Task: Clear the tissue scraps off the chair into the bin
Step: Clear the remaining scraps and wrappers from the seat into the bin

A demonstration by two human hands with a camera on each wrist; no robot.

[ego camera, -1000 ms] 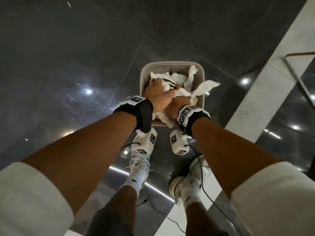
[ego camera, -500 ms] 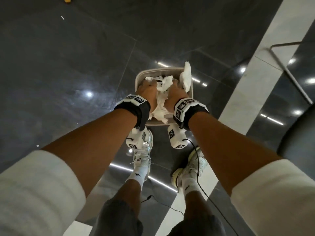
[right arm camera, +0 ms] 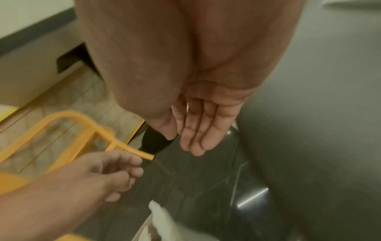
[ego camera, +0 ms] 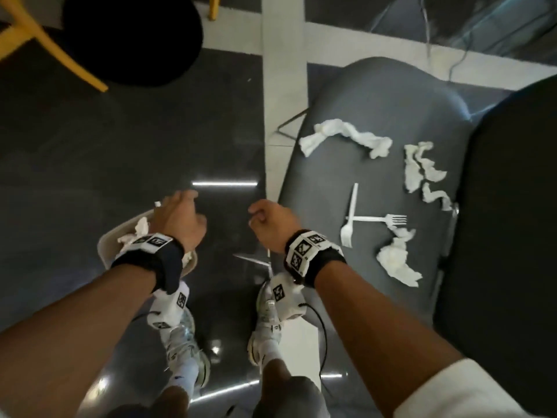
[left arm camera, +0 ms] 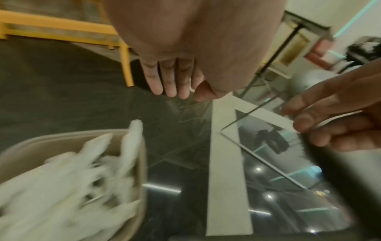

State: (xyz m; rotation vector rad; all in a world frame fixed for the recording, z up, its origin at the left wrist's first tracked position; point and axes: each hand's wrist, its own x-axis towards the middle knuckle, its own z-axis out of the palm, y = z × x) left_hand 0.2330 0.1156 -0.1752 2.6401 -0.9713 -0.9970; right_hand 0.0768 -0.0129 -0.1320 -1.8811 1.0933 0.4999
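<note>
The beige bin [ego camera: 104, 248] stands on the dark floor at lower left, stuffed with white tissue [ego camera: 137, 230]. My left hand [ego camera: 180, 212] hovers over its far rim, fingers relaxed and empty; the left wrist view shows its fingers [left arm camera: 169, 81] hanging loose above the bin [left arm camera: 142, 163]. My right hand [ego camera: 265, 218] is empty between the bin and the grey chair seat [ego camera: 376, 95], its fingers [right arm camera: 198, 133] loosely extended. On the seat lie a long twisted tissue [ego camera: 346, 137], torn scraps [ego camera: 419, 167], and a crumpled wad [ego camera: 398, 263].
A white plastic fork [ego camera: 379, 219] and a second white plastic utensil [ego camera: 351, 215] lie crossed on the seat. The black chair back [ego camera: 506, 236] rises at right. A black stool [ego camera: 132, 34] with yellow legs [ego camera: 57, 46] stands at top left. My shoes [ego camera: 184, 342] are below the hands.
Both hands were pressed into the tissue in the bin; now they are lifted out and empty. The head view has swung right, bringing the chair seat and its scraps into sight.
</note>
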